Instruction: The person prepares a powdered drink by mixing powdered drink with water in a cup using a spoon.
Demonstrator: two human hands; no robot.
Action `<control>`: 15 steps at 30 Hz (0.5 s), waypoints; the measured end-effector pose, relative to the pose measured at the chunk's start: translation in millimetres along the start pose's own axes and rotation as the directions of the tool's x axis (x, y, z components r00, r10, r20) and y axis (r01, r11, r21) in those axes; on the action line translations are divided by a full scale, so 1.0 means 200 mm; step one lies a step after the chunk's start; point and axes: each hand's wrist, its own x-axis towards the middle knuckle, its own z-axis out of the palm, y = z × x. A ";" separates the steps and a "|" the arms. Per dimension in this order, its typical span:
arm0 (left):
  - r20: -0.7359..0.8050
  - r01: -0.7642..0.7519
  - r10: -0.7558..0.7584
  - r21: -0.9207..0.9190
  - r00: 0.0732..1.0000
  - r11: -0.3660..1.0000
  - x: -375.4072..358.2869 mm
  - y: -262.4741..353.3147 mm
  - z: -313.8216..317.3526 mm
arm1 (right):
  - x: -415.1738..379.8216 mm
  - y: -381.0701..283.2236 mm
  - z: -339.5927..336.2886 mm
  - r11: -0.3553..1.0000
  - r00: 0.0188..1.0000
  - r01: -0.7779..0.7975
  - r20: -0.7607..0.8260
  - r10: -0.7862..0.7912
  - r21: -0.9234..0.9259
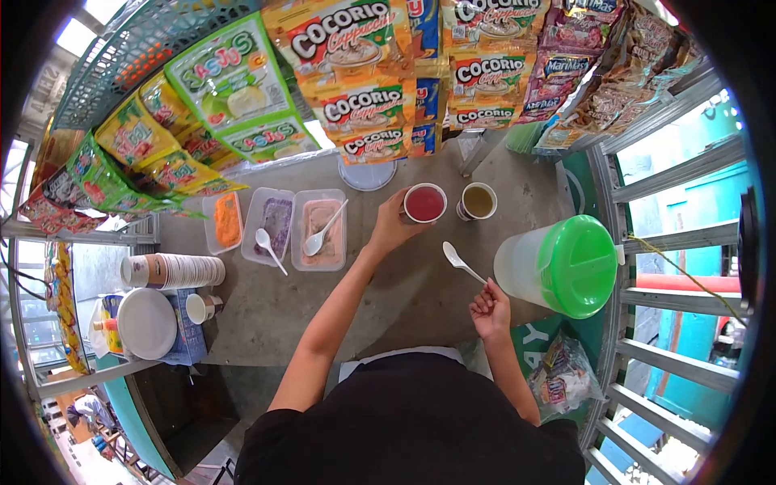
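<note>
My left hand (394, 222) is wrapped round a paper cup of red drink (425, 203) standing at the middle of the counter. Just right of it is a second paper cup with a brownish-yellow drink (478, 201), apart from my hands. My right hand (491, 310) pinches the handle end of a white plastic spoon (461, 260), its bowl pointing up and left, below the cups. Beside that hand stands a large clear pitcher with a green lid (575, 267).
Left on the counter are tubs of orange (229, 221), purple (277, 222) and pink powder (320, 218), two with spoons. Stacked paper cups (172, 270) and a round white lid (146, 323) lie at far left. Drink sachets (356, 105) hang overhead. A plastic bag (563, 376) is at lower right.
</note>
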 end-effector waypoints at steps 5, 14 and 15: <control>0.043 0.026 -0.023 -0.066 0.999 0.997 0.07 -0.03 0.03 | 0.03 -0.01 0.04 1.000 1.000 0.002 -0.002 -0.002 -0.005; 0.065 0.035 -0.032 -0.048 0.997 0.998 0.09 -0.02 0.08 | 0.06 -0.02 0.08 1.000 1.000 -0.006 0.005 0.006 0.012; 0.066 0.037 -0.034 -0.048 0.997 0.998 0.09 -0.01 0.08 | 0.06 -0.02 0.08 1.000 1.000 -0.007 0.002 0.007 0.012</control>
